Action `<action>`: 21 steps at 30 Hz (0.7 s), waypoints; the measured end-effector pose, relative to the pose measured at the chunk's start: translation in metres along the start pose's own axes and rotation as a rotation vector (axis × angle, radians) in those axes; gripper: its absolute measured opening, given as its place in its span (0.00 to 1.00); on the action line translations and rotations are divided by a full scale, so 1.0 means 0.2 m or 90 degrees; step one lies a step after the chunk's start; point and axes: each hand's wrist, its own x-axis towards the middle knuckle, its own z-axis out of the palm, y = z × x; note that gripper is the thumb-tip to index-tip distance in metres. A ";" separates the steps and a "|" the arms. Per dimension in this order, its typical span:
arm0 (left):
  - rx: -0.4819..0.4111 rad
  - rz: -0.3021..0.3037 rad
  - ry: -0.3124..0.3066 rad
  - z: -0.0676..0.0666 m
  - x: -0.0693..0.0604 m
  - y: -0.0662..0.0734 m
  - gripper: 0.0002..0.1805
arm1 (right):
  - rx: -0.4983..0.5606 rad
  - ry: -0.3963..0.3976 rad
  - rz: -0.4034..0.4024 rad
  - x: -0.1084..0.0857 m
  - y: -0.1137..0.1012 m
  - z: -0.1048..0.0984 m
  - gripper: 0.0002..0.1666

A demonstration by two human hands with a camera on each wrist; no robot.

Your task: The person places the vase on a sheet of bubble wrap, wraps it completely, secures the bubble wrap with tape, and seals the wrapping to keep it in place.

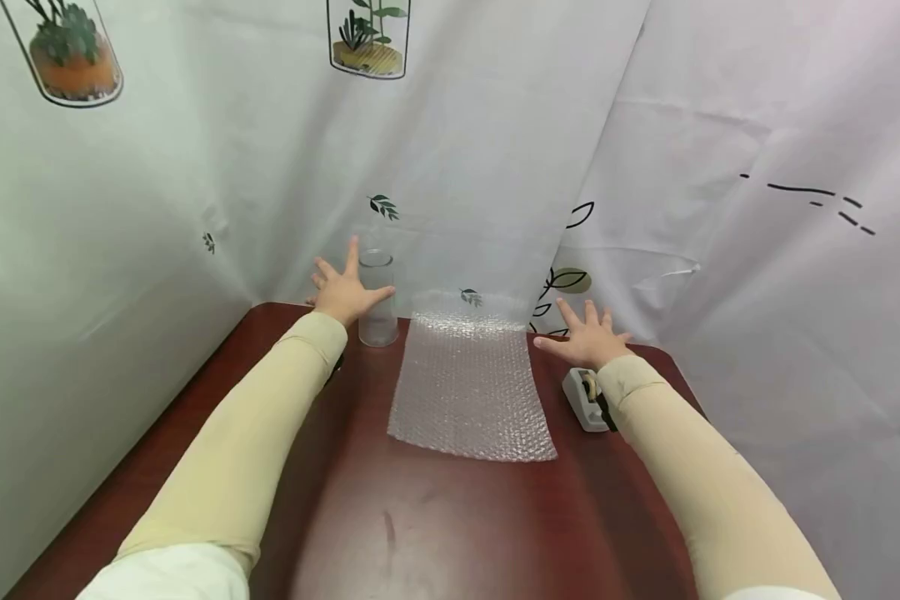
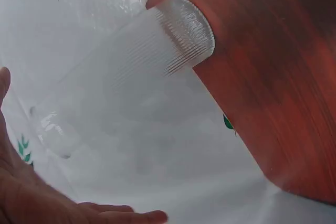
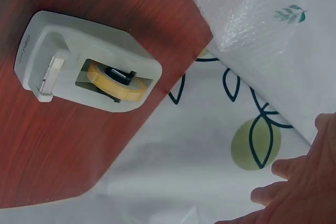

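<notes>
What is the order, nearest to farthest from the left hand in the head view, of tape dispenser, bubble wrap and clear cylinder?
1. Clear cylinder, beside the left hand.
2. Bubble wrap, in the middle.
3. Tape dispenser, by the right hand.

The person's left grip (image 1: pixel 341 294) spreads its fingers, thumb overlapping a clear cylinder (image 1: pixel 378 327) that stands upright on the dark red counter (image 1: pixel 435 525). Bubble wrap (image 1: pixel 472 396) lies flat in the middle. The right grip (image 1: pixel 591 340), also splayed, hovers near a pale tape dispenser (image 1: pixel 581 402), before a printed white curtain (image 1: pixel 487 125).
</notes>
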 end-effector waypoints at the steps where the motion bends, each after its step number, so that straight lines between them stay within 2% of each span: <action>1: -0.008 0.003 0.010 0.01 0.03 0.00 0.65 | 0.002 0.000 0.002 0.00 0.00 0.01 0.61; 4: -0.087 -0.001 0.040 0.07 0.09 0.00 0.68 | 0.004 0.000 0.000 0.00 0.01 0.04 0.62; 8: -0.251 -0.018 0.081 0.15 0.16 -0.02 0.71 | 0.003 -0.004 -0.011 0.00 0.01 0.07 0.63; 11: -0.360 -0.007 0.111 0.20 0.21 -0.03 0.71 | 0.004 -0.004 -0.011 0.00 0.01 0.08 0.62; 13: -0.408 0.002 0.122 0.23 0.23 -0.03 0.70 | 0.007 -0.002 -0.013 -0.01 0.01 0.08 0.62; 16: -0.433 0.000 0.122 0.28 0.25 -0.04 0.67 | 0.012 0.000 -0.020 -0.03 0.01 0.09 0.62; 21: -0.394 -0.012 0.092 0.34 0.28 -0.06 0.56 | 0.014 0.002 -0.023 -0.04 0.04 0.14 0.61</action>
